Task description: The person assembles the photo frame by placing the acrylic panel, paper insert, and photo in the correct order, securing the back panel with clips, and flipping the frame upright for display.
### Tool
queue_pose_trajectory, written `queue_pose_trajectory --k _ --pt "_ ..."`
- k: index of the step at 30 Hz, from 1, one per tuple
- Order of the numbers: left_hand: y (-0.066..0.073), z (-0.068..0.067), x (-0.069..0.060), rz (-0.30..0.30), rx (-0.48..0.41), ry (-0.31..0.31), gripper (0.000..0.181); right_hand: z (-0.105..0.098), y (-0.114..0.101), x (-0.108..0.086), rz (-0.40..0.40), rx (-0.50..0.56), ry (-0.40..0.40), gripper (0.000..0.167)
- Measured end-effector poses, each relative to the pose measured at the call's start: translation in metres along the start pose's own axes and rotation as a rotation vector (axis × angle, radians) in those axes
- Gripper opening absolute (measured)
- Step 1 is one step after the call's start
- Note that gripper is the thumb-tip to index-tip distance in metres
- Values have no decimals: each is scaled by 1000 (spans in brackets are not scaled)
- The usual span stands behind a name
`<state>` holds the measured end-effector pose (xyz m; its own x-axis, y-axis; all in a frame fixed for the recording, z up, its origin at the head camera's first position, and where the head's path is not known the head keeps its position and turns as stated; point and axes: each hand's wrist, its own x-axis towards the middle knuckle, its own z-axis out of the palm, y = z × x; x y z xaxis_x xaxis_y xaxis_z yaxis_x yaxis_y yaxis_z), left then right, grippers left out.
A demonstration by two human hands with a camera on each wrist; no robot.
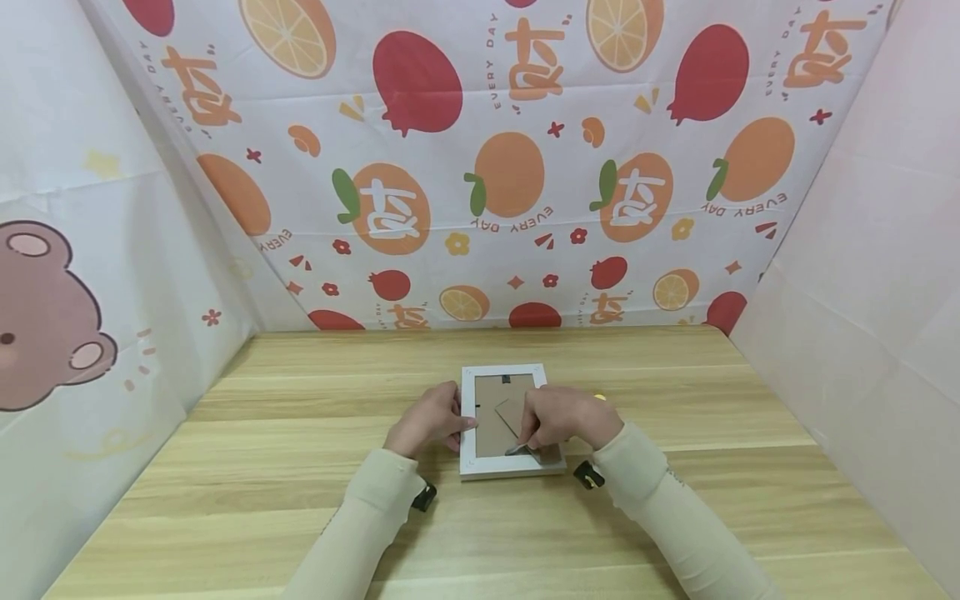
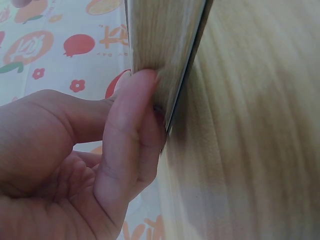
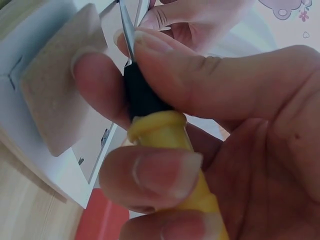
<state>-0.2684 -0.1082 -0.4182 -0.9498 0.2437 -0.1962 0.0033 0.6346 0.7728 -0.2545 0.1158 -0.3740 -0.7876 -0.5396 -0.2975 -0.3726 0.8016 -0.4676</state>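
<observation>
A white picture frame lies face down on the table, its brown backing board showing. My left hand grips the frame's left edge, thumb on top and fingers against the side. My right hand holds a screwdriver with a yellow and black handle and a slim metal shaft. Its tip is low over the board near the frame's front edge; whether it touches cannot be told. A brown stand flap sticks up from the board, partly hidden by the right hand in the head view.
The wood-grain table stretches around the frame. A fruit-printed cloth hangs behind, and pale cloths close off both sides. Black wrist devices sit under both wrists, close to the frame and table.
</observation>
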Motion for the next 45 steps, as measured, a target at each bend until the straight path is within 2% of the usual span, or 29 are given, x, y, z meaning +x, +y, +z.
queue_pose_trajectory --k 8,15,28,45 --pt "0 -1 0 0 21 2 24 -3 5 2 -17 6 -32 16" --pt "-2 -2 2 -7 32 -5 25 -4 4 0 -47 -29 -39 15" --pt "-1 -1 0 -2 22 -7 24 -3 2 0 -6 -33 -34 14" --pt "-3 1 1 0 26 3 23 -3 4 1 -23 -10 -39 14"
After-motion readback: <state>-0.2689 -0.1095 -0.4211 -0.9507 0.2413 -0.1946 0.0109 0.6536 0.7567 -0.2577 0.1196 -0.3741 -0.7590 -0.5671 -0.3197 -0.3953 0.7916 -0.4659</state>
